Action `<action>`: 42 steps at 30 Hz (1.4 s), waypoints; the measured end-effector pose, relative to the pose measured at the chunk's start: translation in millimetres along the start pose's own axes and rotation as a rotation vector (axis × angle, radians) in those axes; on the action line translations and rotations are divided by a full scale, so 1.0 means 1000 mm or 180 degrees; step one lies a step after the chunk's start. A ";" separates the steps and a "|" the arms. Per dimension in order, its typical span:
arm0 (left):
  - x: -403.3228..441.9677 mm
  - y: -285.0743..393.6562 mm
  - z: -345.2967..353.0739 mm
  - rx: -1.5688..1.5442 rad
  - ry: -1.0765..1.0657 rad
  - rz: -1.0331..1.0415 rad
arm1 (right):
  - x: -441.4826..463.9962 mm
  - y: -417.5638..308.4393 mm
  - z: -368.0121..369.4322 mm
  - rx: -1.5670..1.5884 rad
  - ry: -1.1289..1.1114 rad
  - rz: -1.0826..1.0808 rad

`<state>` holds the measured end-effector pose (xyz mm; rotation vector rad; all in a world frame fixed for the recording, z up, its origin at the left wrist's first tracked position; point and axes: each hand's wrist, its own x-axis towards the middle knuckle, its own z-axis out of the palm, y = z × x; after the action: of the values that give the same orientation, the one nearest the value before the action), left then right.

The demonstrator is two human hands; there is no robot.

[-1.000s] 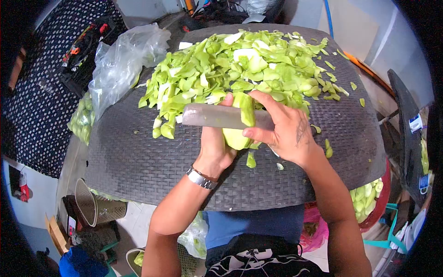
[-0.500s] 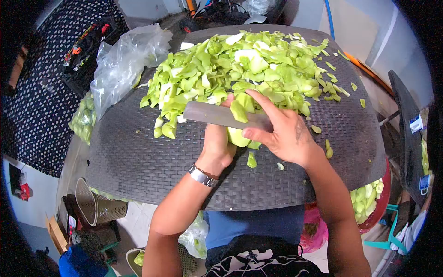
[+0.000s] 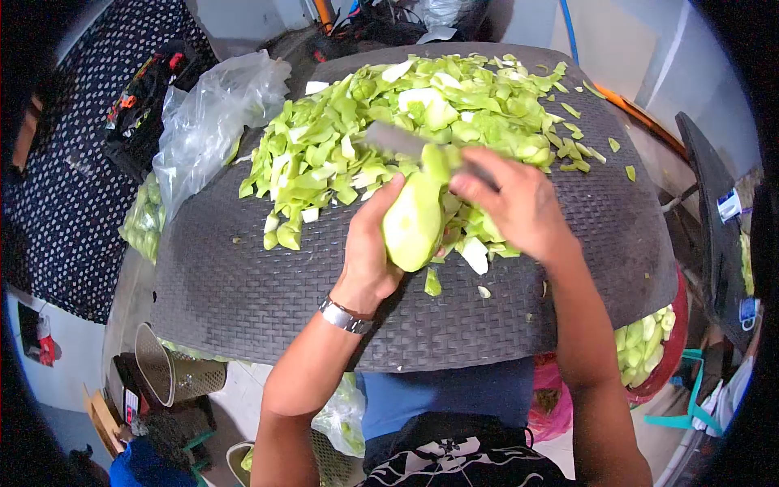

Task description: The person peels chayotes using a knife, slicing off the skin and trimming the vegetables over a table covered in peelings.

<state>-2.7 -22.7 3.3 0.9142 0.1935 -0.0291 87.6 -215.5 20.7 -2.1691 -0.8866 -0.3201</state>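
My left hand [image 3: 367,252] is wrapped around a pale green, mostly peeled chayote [image 3: 411,234], tilted with its narrow end away from me. My right hand [image 3: 523,209] grips a knife [image 3: 393,140], its broad grey blade blurred by motion and pointing left across the chayote's far end. A strip of green peel [image 3: 436,165] stands at the blade. Just beyond both hands spreads a large heap of green peelings [image 3: 341,122] on the dark woven-pattern table [image 3: 243,284]. The knife's handle is hidden in my fingers.
A clear plastic bag [image 3: 215,114] lies at the table's left edge, above a bag of green chayotes [image 3: 144,219]. A perforated bin [image 3: 170,365] stands lower left. At lower right, a red tub [image 3: 678,325] holds pale green pieces. A dark chair [image 3: 712,219] is at right.
The knife has swung from lying across the chayote to its far end, further from me. The chayote has turned more upright in my left hand, showing its peeled side. The view has shifted slightly.
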 end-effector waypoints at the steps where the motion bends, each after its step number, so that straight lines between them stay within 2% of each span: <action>1: -0.001 0.003 0.004 -0.0041 -0.0054 -0.0004 | 0.003 0.000 -0.012 0.0160 -0.0098 0.0418; 2: -0.002 0.007 0.007 -0.0088 -0.0106 -0.0009 | 0.005 0.003 -0.021 0.0317 -0.0200 0.0837; 3: -0.005 0.011 0.007 -0.0172 -0.0048 -0.0040 | 0.008 0.006 -0.020 0.0431 -0.0143 0.0718; 6: -0.002 0.009 0.012 -0.0357 0.0061 0.0086 | 0.006 -0.003 -0.022 0.0267 -0.0571 0.1321; 9: 0.003 0.009 0.001 -0.0627 0.0047 0.0042 | 0.001 -0.007 -0.010 0.0456 -0.0593 0.1220; 12: 0.007 0.005 -0.008 -0.0781 0.0241 0.0124 | -0.008 -0.027 0.006 0.0507 -0.0470 0.0763; 13: 0.008 0.001 -0.014 -0.0837 0.0259 0.0136 | -0.011 -0.033 0.012 0.0277 -0.0387 0.0194; 14: 0.009 -0.001 -0.017 -0.0887 0.0269 0.0142 | -0.016 -0.042 0.010 0.0352 -0.0702 0.0090; 17: 0.007 0.005 -0.016 -0.1055 -0.0105 -0.0024 | -0.022 -0.046 0.025 0.0113 -0.0425 -0.0870; 19: 0.004 0.004 -0.013 -0.1165 -0.0208 -0.0077 | -0.024 -0.047 0.026 0.0100 -0.0599 -0.0629; 24: 0.007 -0.003 -0.018 -0.1117 -0.0147 0.0039 | -0.025 -0.034 0.038 0.0119 -0.0366 -0.0895; 30: -0.002 -0.003 -0.009 -0.0682 -0.0092 0.0468 | -0.022 -0.033 0.031 0.0128 -0.0462 -0.0848; 33: 0.003 -0.002 -0.013 -0.0453 -0.0205 0.0510 | -0.021 -0.031 0.031 0.0135 -0.0401 -0.0857; 36: -0.001 0.000 -0.008 -0.0442 -0.0001 0.0483 | -0.022 -0.035 0.026 0.0061 -0.0430 -0.0730; 39: -0.003 0.003 0.001 -0.0676 -0.0258 0.0395 | -0.019 -0.035 0.016 -0.0065 -0.0533 -0.0689; 42: 0.001 0.000 0.000 -0.0513 -0.0093 0.0487 | -0.016 -0.038 0.007 -0.0027 -0.0625 -0.0665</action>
<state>-1.5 -22.2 3.1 0.7651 0.0968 0.1137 49.8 -200.8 29.4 -2.1454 -1.2283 -0.2146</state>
